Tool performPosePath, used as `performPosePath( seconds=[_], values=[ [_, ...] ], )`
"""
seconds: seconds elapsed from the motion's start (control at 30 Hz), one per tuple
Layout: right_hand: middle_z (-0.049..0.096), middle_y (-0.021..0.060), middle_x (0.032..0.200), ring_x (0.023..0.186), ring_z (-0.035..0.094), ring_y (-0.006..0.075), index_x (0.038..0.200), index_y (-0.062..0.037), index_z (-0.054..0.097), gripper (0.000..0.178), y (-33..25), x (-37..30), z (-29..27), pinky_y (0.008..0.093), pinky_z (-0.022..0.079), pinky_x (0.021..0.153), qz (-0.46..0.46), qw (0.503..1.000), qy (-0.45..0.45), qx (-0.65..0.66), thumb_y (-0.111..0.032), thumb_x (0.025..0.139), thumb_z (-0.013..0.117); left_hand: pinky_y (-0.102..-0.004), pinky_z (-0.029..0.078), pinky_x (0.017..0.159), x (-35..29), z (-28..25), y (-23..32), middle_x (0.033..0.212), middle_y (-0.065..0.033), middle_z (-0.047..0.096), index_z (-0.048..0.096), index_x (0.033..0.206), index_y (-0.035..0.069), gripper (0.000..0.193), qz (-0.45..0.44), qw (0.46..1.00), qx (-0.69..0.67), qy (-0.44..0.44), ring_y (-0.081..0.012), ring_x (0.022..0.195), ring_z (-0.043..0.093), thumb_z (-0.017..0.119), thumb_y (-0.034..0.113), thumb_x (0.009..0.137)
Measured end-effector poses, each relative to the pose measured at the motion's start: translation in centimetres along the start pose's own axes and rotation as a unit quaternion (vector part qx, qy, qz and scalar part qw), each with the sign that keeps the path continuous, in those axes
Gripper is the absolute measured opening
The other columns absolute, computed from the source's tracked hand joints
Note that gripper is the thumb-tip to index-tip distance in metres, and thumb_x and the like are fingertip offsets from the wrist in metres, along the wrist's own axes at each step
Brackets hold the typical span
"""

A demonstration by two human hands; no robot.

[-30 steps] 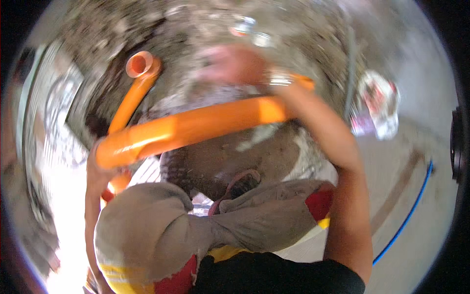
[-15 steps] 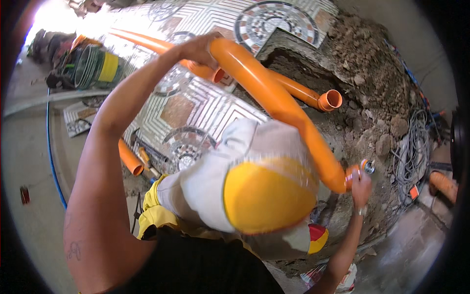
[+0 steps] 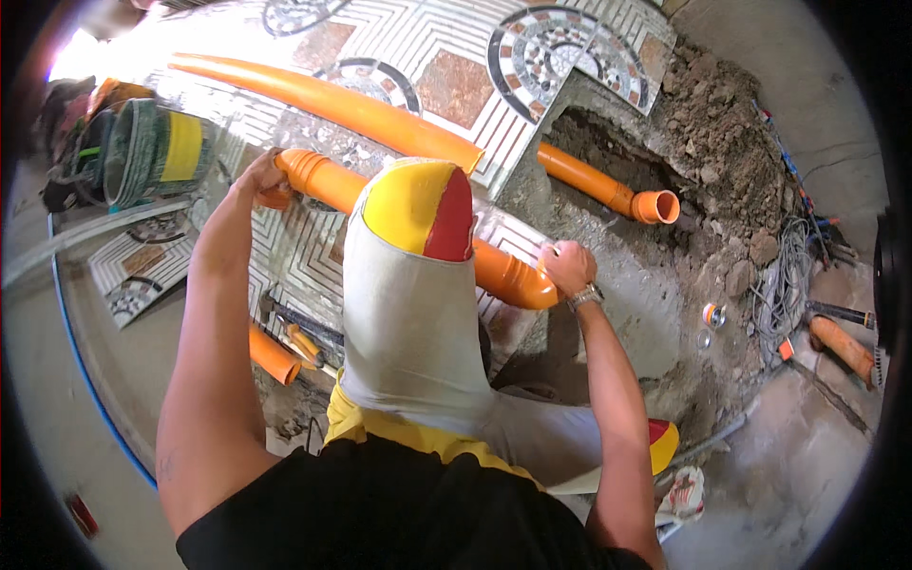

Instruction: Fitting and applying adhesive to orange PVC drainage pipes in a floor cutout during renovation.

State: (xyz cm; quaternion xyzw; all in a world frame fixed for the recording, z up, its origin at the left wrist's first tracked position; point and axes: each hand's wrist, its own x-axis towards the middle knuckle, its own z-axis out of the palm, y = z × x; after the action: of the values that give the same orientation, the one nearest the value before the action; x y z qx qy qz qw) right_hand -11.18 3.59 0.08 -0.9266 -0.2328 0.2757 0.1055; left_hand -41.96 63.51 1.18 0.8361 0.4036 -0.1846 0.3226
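Note:
An orange plastic drain pipe (image 3: 332,182) lies crosswise beyond my raised knee, which hides its middle. My left hand (image 3: 261,174) is wrapped round the ribbed socket at its left end. At the other end is an elbow fitting (image 3: 518,283); my right hand (image 3: 567,269) is closed on its rim, fingers partly hidden. My knee wears grey work trousers with a yellow and red patch (image 3: 418,209). Just beyond, a long orange pipe (image 3: 351,114) rests on the patterned tiles.
Another orange pipe (image 3: 589,180) lies in a dug trench with a soil heap (image 3: 722,142) alongside. To the right are a small round tin (image 3: 711,315), coiled grey cable (image 3: 784,275) and a pipe piece (image 3: 841,350). At left stand a yellow-banded bucket (image 3: 180,147) and a short pipe (image 3: 274,355).
The held pipe has swung from a steep slant to nearly level beyond my knee. My left hand moved left and down, my right hand left and up. The knee has risen.

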Motion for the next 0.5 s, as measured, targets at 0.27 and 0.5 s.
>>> performPosePath(
  seconds=[0.27,0.5],
  values=[
    [0.072,0.0247,0.103,0.099,0.068,0.0415,0.102,0.0002,0.073,0.055,-0.4,1.2,1.8,0.0481,0.05,0.087,0.162,0.931,0.179,0.274,-0.053,0.095,0.057,-0.0378,0.052,0.096,2.3,-0.1,-7.5,0.121,-0.0159,0.068,0.059,0.132,-0.002,0.043,0.046,0.921,-0.385,0.04,-0.0253,0.112,0.065,0.045,0.016,0.096],
    [0.07,0.0298,0.103,0.099,0.064,0.0492,0.097,-0.0023,0.071,0.045,-0.9,0.3,5.0,0.0549,0.049,0.092,0.247,0.943,0.223,0.017,-0.044,0.097,0.054,-0.0527,0.049,0.089,2.3,3.8,1.2,0.112,-0.0256,0.07,0.067,0.123,0.006,0.061,-0.096,0.977,-0.012,0.189,-0.0476,0.106,0.065,0.036,0.054,0.103]
  ],
)
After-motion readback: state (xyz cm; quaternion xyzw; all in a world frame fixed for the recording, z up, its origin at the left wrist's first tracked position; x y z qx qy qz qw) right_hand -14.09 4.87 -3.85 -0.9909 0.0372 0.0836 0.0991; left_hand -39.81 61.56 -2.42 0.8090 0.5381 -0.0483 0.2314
